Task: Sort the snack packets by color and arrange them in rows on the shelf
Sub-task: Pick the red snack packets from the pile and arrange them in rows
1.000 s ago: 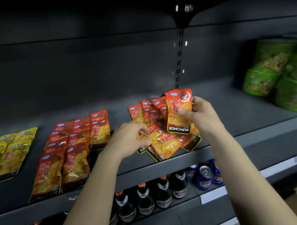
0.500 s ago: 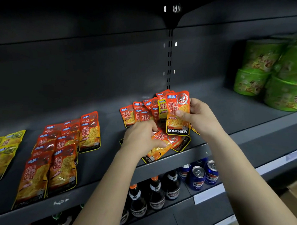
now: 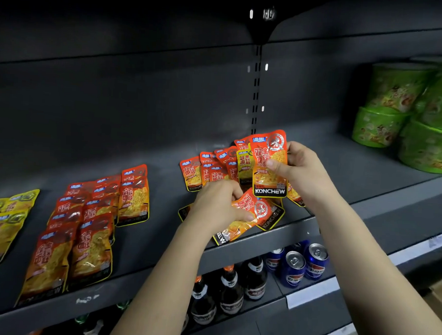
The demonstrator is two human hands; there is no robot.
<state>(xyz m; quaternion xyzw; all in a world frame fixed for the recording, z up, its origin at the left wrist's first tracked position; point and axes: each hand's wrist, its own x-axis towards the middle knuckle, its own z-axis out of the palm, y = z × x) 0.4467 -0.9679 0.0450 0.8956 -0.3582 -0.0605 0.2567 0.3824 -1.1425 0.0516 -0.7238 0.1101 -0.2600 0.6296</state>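
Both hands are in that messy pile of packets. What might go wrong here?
The crumpled orange packet the left hand grips overhangs the shelf edge; let go there, it could drop toward the bottles below. A yellow packet sits half hidden among red ones behind the upright packet the right hand holds; it could be missed and sorted into the wrong row.

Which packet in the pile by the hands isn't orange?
The yellow packet just left of the upright orange packet in the right hand; the rest there are orange.
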